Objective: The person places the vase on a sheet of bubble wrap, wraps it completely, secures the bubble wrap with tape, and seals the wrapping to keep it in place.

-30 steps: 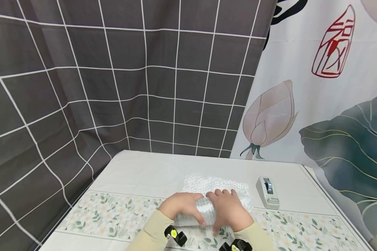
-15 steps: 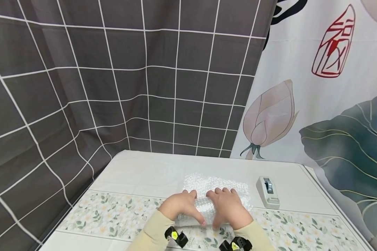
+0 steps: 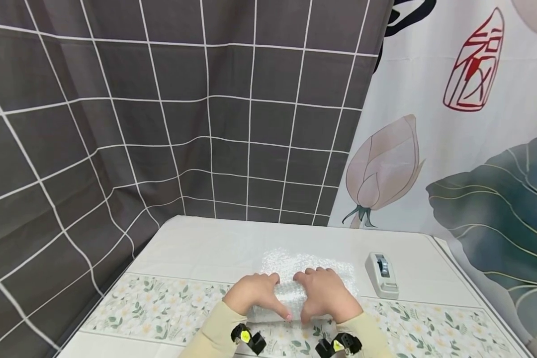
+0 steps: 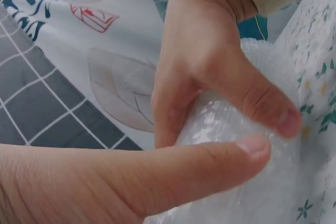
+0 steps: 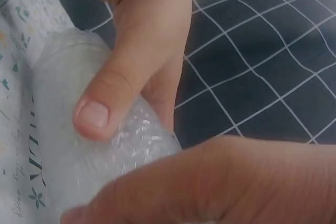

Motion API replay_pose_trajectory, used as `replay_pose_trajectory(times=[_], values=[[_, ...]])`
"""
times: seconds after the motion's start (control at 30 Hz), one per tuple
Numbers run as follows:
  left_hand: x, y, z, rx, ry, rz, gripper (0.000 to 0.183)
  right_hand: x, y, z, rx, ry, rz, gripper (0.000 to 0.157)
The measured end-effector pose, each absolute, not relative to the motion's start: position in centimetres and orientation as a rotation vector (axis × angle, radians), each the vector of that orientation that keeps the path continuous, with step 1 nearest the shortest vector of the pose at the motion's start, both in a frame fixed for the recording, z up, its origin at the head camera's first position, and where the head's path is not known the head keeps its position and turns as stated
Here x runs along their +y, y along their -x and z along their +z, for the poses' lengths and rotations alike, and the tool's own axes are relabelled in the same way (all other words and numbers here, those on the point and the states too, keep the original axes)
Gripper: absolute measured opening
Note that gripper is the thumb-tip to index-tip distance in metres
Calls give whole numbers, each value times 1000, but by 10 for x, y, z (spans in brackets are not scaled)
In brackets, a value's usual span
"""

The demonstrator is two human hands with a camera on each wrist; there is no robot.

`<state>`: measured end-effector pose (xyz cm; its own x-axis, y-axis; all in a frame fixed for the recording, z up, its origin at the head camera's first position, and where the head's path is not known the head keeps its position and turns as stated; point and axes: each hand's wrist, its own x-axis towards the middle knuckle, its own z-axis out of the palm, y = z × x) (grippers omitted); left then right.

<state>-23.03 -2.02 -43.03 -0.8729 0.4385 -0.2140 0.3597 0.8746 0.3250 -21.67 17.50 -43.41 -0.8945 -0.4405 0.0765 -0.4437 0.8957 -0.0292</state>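
Observation:
A roll of bubble wrap (image 3: 291, 294) lies across the floral strip of the table, with a flat sheet of bubble wrap (image 3: 311, 263) reaching away beyond it. My left hand (image 3: 254, 293) grips the roll's left part, thumb on the near side and fingers over the far side. On the right part, my right hand (image 3: 326, 294) grips it in the same way. Both wrist views show the thumbs pressing on the clear, layered roll (image 4: 231, 182), close to each other. Whether anything is inside the roll cannot be made out. The far fingertips are partly hidden.
A white tape dispenser (image 3: 382, 275) stands to the right of the sheet. The white table (image 3: 197, 243) has a floral band (image 3: 161, 308) across it. A dark grid curtain (image 3: 232, 119) hangs behind and at left, a printed lotus curtain (image 3: 385, 164) at right.
My left hand's fingers have shifted from over the roll towards its far side, leaving more of it visible between the hands. The roll has barely moved; the dispenser stays put.

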Motion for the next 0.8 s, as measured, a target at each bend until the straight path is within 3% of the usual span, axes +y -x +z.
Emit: replay_pose_trajectory(times=[0.23, 0.5, 0.8], values=[[-14, 224, -425, 2834, -709, 370, 87, 183, 221, -435, -2999, -794, 253, 74], [-4, 218, -429, 2868, -833, 254, 90, 186, 219, -430, -3233, -679, 431, 87], [-8, 221, -432, 2810, -860, 317, 83, 185, 218, -429, -3235, -719, 545, 79]])
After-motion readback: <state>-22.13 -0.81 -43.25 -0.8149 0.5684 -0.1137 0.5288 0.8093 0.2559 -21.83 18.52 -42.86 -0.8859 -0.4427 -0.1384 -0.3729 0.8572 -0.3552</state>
